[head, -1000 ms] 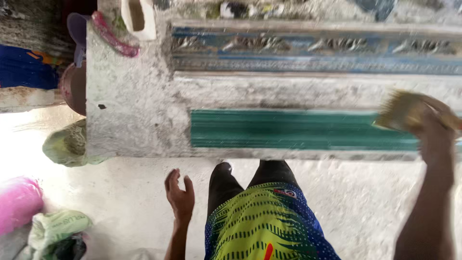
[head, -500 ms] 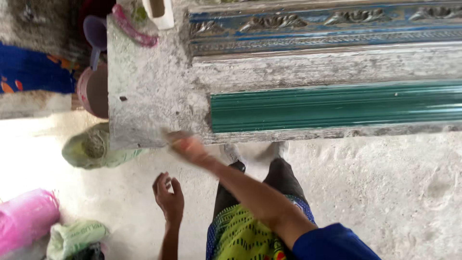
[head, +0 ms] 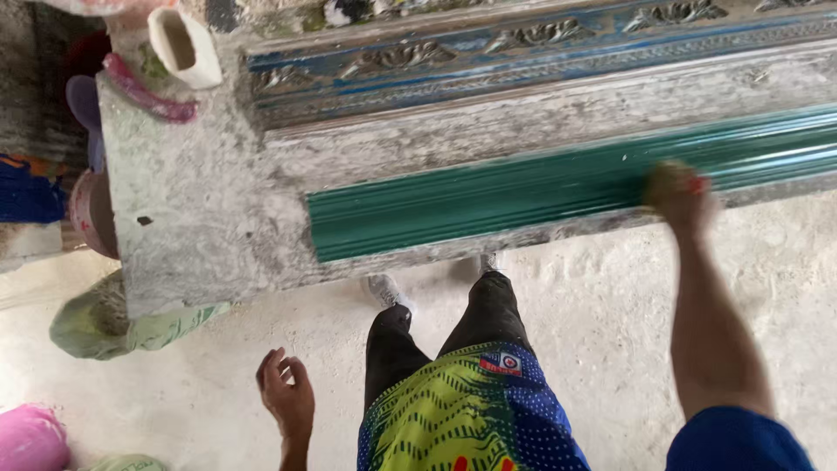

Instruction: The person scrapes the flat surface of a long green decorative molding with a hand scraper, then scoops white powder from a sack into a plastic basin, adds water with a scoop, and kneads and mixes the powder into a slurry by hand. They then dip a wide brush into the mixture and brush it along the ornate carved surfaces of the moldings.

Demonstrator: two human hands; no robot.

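While the right hand (head: 678, 194) presses a blurred pad on the green moulding (head: 523, 187), grip unclear, the left hand (head: 286, 397) hangs open beside a white cup (head: 185, 48) on the dusty workbench (head: 187, 218).

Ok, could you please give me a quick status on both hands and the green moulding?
Right hand pressed on green moulding, blurred, possibly gripping something. Left hand hanging free, empty. Moulding lies on the dusty workbench; nothing blocking it.

Glossy, ribbed green moulding (head: 523, 196); rough, dusty grey bench top (head: 200, 201); matt, powdery concrete floor (head: 610, 349); carved, worn blue trim (head: 488, 61).
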